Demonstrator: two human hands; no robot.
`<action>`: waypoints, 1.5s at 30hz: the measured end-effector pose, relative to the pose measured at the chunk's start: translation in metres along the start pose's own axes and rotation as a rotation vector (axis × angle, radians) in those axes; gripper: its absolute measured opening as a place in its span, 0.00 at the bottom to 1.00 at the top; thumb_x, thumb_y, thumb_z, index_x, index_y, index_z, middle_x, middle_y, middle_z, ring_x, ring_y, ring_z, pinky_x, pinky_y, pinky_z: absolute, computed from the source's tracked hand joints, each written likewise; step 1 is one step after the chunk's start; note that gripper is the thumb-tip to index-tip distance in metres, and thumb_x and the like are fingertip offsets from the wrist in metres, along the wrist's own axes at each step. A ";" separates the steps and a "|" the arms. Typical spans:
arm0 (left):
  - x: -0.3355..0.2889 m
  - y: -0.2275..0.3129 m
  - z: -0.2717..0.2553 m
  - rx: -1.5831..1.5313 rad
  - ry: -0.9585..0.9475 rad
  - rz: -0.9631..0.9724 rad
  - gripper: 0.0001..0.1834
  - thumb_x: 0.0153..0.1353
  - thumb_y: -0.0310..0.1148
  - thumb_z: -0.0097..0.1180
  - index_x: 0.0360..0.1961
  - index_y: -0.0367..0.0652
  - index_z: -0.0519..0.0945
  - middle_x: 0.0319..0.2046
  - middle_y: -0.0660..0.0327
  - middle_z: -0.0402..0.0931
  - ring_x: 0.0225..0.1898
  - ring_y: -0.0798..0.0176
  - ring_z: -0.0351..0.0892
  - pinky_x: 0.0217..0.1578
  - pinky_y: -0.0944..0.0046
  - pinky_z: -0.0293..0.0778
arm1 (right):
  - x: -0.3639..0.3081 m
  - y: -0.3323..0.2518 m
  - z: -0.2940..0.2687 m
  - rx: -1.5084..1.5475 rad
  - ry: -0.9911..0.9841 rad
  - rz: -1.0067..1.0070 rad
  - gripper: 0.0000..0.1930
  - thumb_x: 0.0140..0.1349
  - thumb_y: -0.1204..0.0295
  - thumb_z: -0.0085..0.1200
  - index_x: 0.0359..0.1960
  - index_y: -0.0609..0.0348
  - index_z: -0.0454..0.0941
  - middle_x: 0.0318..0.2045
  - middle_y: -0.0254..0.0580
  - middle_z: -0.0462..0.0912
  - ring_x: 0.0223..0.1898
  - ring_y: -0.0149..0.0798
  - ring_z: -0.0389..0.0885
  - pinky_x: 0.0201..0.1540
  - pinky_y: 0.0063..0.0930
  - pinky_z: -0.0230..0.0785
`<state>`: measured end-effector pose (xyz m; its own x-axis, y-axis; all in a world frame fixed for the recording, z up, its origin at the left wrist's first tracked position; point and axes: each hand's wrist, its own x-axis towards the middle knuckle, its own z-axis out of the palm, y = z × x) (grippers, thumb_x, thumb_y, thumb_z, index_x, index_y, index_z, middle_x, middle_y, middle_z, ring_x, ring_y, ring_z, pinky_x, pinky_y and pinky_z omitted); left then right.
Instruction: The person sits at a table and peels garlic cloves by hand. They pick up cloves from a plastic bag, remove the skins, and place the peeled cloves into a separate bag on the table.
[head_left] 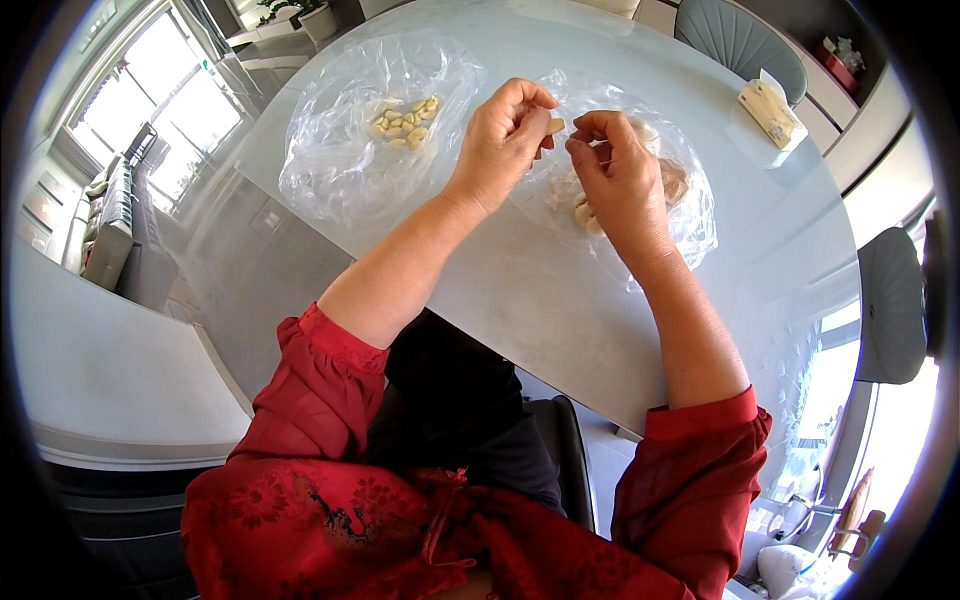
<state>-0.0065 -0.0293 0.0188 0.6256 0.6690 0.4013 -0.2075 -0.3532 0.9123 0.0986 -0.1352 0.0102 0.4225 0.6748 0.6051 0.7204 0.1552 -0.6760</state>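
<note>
Both of my hands are raised over the table, close together. My left hand (pixel 508 138) pinches a pale garlic clove (pixel 555 126) between thumb and fingers. Just right of the clove, my right hand (pixel 620 175) has its thumb and fingertips drawn together; whether anything is between them is too small to see. Below that hand lies a clear plastic bag (pixel 700 222) bearing garlic and papery skins (pixel 673 182), partly hidden by the hand. To the left, several peeled garlic cloves (pixel 403 124) lie in a heap on another clear plastic bag (pixel 325 165).
A glossy pale table (pixel 520 270) carries both bags. Near its far right edge lies a tissue pack (pixel 772 112). Grey chairs (pixel 740 45) stand beyond and at the right (pixel 890 305). The table's near edge runs just in front of my lap.
</note>
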 end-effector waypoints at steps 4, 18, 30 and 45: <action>-0.001 -0.001 0.000 0.048 -0.025 0.012 0.05 0.61 0.26 0.44 0.36 0.41 0.72 0.20 0.69 0.72 0.22 0.78 0.69 0.19 0.76 0.64 | -0.003 0.000 0.004 -0.215 0.026 -0.232 0.06 0.57 0.74 0.53 0.35 0.56 0.70 0.32 0.39 0.79 0.28 0.46 0.79 0.28 0.34 0.72; -0.001 0.003 -0.001 -0.032 -0.113 -0.128 0.05 0.57 0.27 0.46 0.34 0.41 0.74 0.19 0.68 0.71 0.20 0.77 0.66 0.18 0.76 0.61 | -0.004 0.003 0.005 -0.373 0.094 -0.239 0.04 0.58 0.74 0.51 0.30 0.56 0.68 0.26 0.40 0.78 0.24 0.47 0.78 0.25 0.37 0.71; 0.005 -0.002 -0.008 -0.302 -0.173 -0.329 0.04 0.59 0.31 0.49 0.31 0.44 0.75 0.18 0.69 0.67 0.19 0.77 0.63 0.17 0.76 0.55 | -0.001 0.001 0.000 -0.069 -0.028 -0.123 0.05 0.59 0.75 0.52 0.35 0.61 0.71 0.30 0.47 0.80 0.30 0.47 0.80 0.31 0.34 0.72; 0.005 -0.010 -0.008 -0.410 -0.255 -0.206 0.06 0.61 0.33 0.53 0.35 0.44 0.76 0.28 0.66 0.75 0.29 0.72 0.71 0.30 0.73 0.66 | 0.002 -0.016 -0.002 0.354 -0.070 0.365 0.10 0.63 0.71 0.48 0.37 0.68 0.74 0.30 0.41 0.81 0.29 0.30 0.79 0.36 0.23 0.73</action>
<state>-0.0073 -0.0170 0.0125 0.8372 0.4988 0.2244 -0.3064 0.0879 0.9478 0.0892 -0.1373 0.0229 0.5650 0.7756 0.2816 0.2971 0.1271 -0.9463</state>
